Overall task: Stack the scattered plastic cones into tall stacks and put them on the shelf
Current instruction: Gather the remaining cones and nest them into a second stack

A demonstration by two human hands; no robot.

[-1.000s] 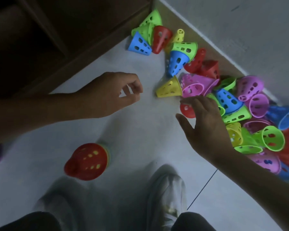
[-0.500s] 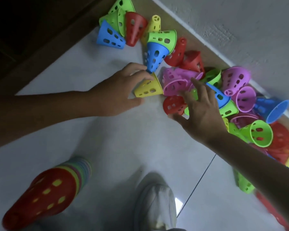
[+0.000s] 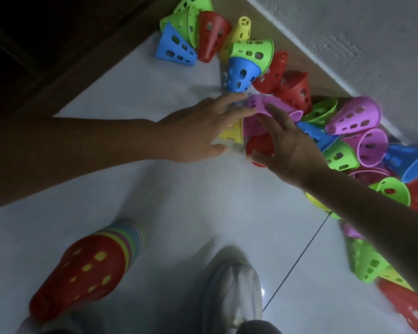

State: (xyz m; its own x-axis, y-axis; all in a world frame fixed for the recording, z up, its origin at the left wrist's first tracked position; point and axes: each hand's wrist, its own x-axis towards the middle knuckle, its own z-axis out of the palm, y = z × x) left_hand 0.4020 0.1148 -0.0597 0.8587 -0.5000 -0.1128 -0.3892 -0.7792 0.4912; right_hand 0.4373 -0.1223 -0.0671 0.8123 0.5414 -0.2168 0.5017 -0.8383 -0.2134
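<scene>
Many perforated plastic cones in several colours lie scattered along the wall. My left hand (image 3: 198, 131) stretches flat over a yellow cone (image 3: 233, 135), its fingertips touching a purple cone (image 3: 254, 106). My right hand (image 3: 288, 147) is spread over a red cone (image 3: 258, 145), its thumb at that cone's near edge and its index finger on the purple cone. Neither hand plainly grips anything. A tall stack topped by a red cone (image 3: 82, 268) stands on the floor at lower left.
The dark wooden shelf (image 3: 34, 44) fills the upper left. A white wall (image 3: 348, 32) with a brown skirting (image 3: 299, 56) runs behind the pile. My shoe (image 3: 232, 290) stands on the pale floor tiles (image 3: 179, 201) near the stack.
Both hands have reached farther into the pile. My left hand has moved from beside the yellow cone to over it, its fingers straightened onto the purple cone; the right hand's fingers have also reached the purple cone.
</scene>
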